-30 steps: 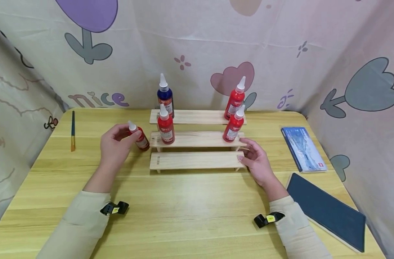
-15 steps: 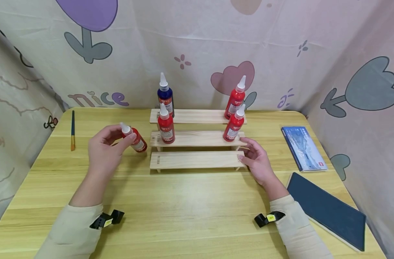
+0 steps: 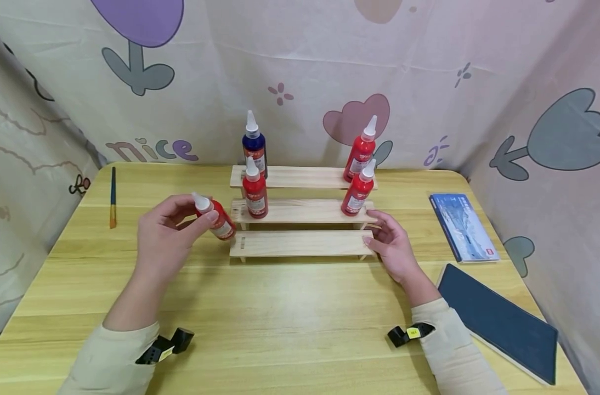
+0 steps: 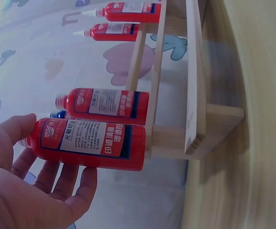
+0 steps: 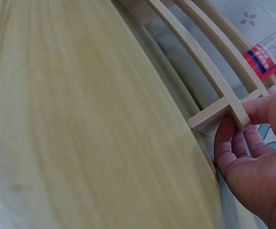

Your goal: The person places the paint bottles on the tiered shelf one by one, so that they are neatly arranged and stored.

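My left hand (image 3: 164,236) pinches a red squeeze bottle (image 3: 222,224) with a white pointed cap near its neck. Tilted, with its base toward the right, that bottle is just off the left end of a three-tier wooden rack (image 3: 300,243). In the left wrist view its printed label (image 4: 85,137) faces the camera. At the rack's right end, my right hand (image 3: 391,247) grips the lowest board (image 5: 223,95) between thumb and fingers. Red bottles stand at both ends of the middle tier: left bottle (image 3: 255,195), right bottle (image 3: 357,195). The top tier bears a blue bottle (image 3: 254,145) and another red bottle (image 3: 360,156).
A paintbrush (image 3: 113,197) lies at the table's far left. On the right are a blue-and-white booklet (image 3: 464,226) and a dark blue notebook (image 3: 497,323). A patterned cloth (image 3: 300,60) hangs behind and along the sides of the wooden table (image 3: 290,318).
The left hand first drew the bottle leftward and tilted it more, then brought it back right, toward the lowest tier's left end. My right hand keeps its place on the rack.
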A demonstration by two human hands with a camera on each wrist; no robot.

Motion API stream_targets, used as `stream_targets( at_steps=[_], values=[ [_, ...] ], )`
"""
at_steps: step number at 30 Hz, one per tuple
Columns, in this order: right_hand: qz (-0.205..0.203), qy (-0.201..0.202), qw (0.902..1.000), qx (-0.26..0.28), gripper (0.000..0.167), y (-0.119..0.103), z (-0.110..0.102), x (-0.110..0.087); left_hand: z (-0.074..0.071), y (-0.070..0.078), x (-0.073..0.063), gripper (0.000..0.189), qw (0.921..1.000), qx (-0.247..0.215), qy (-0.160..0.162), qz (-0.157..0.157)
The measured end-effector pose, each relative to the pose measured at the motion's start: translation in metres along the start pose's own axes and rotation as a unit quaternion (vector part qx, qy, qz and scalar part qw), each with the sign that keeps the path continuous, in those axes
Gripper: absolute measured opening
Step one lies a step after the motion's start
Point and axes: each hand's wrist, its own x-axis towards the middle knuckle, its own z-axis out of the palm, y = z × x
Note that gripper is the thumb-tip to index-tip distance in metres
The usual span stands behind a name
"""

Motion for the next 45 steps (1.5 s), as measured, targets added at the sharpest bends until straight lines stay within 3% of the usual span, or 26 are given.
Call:
stream_targets(
  at_steps=[9,14,21,28,45],
  values=[
    [-0.001,0.002,1.0,-0.004,0.061,0.0,-0.003,-0.001,0.018,0.001,0.001,0.034,0.9975,-0.032,-0.061,0.015],
    [0.0,0.002,1.0,-0.003,0.062,0.0,-0.003,-0.001,0.03,-0.004,0.003,0.034,0.9936,-0.051,-0.1,0.011],
    [0.001,0.003,1.0,-0.006,0.061,0.0,-0.003,-0.002,0.043,-0.013,0.003,0.033,0.9903,-0.054,-0.128,0.009],
    [-0.001,0.0,1.0,-0.008,0.061,0.0,-0.004,-0.003,0.046,-0.015,0.002,0.033,0.9899,-0.049,-0.133,0.0],
    [0.018,0.007,0.9997,-0.017,0.06,-0.003,-0.001,-0.003,0.049,-0.023,-0.002,0.036,0.9921,-0.049,-0.111,0.032]
  ],
)
